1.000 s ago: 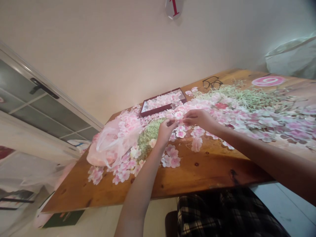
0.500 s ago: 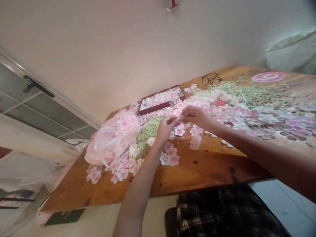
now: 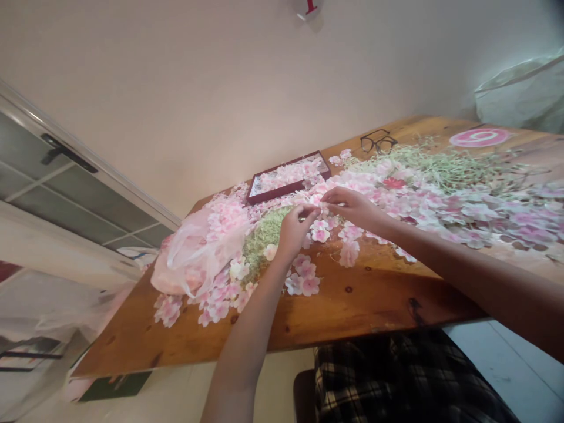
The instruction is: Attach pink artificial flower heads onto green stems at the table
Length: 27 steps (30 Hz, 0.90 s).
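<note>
My left hand (image 3: 296, 230) and my right hand (image 3: 347, 207) meet over the middle of the table, fingertips pinched close together. Between them shows a small pale bit, too small to name. Pink and white artificial flowers (image 3: 320, 231) lie right below the fingers. To the left of my left hand is a clump of pale green artificial stems (image 3: 263, 238). A wide heap of flowers (image 3: 440, 214) spreads to the right, beyond my right forearm. Behind my hands, a dark red-rimmed tray (image 3: 277, 192) holds more flowers.
A translucent plastic bag (image 3: 198, 258) with pink contents lies at the table's left. Eyeglasses (image 3: 378, 143) rest near the back edge, with green stems (image 3: 458, 167) and a pink number plate (image 3: 479, 137) to their right. A white sack (image 3: 520, 97) stands at far right.
My left hand has shifted slightly left, and its thumb and index finger now form a rounder loop. My right hand has barely moved. The things on the table stay where they were.
</note>
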Each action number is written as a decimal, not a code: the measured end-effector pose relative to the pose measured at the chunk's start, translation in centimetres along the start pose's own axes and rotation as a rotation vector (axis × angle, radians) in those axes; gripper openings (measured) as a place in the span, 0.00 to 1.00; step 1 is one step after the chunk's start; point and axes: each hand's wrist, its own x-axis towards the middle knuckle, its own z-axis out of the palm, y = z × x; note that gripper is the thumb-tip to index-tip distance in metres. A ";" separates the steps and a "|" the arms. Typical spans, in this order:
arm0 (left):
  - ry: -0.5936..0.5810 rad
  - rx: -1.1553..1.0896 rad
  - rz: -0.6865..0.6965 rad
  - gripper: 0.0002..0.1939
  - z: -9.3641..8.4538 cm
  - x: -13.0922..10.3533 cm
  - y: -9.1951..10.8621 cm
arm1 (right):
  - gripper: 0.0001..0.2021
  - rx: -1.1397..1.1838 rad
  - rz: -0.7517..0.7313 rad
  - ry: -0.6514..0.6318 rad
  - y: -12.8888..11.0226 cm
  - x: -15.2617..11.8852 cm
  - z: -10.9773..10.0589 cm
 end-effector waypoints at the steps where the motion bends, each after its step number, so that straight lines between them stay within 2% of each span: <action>1: -0.006 0.049 0.027 0.10 0.0 0.0 0.0 | 0.09 -0.055 -0.020 0.005 -0.2 -0.1 0.0; 4: -0.028 0.177 0.120 0.10 0.0 -0.1 0.3 | 0.14 -0.120 -0.074 -0.095 -0.8 -0.3 -0.1; 7: -0.049 0.215 0.168 0.09 -0.1 -0.2 0.7 | 0.15 -0.128 -0.031 -0.200 -0.9 -0.2 -0.2; 14: -0.009 0.084 0.076 0.11 -0.3 -0.1 0.8 | 0.04 0.098 0.214 -0.164 -1.2 -0.1 -0.6; 19: -0.008 0.071 0.023 0.12 0.1 0.0 0.4 | 0.06 0.099 0.266 -0.145 -2.1 -0.5 -0.7; 22: -0.040 0.083 -0.002 0.13 -0.3 0.0 0.3 | 0.07 0.086 0.282 -0.128 -2.0 -0.5 -0.8; 24: -0.150 0.097 -0.032 0.13 -0.9 0.1 0.4 | 0.08 0.097 0.286 -0.094 -1.5 -0.4 -0.9; 25: -0.256 0.107 -0.053 0.13 -1.2 0.1 0.5 | 0.08 0.109 0.284 -0.071 -1.2 -0.3 -1.0; 27: -0.562 0.126 -0.087 0.12 -1.7 0.1 0.5 | 0.09 0.127 0.284 -0.031 -0.6 -0.1 -1.2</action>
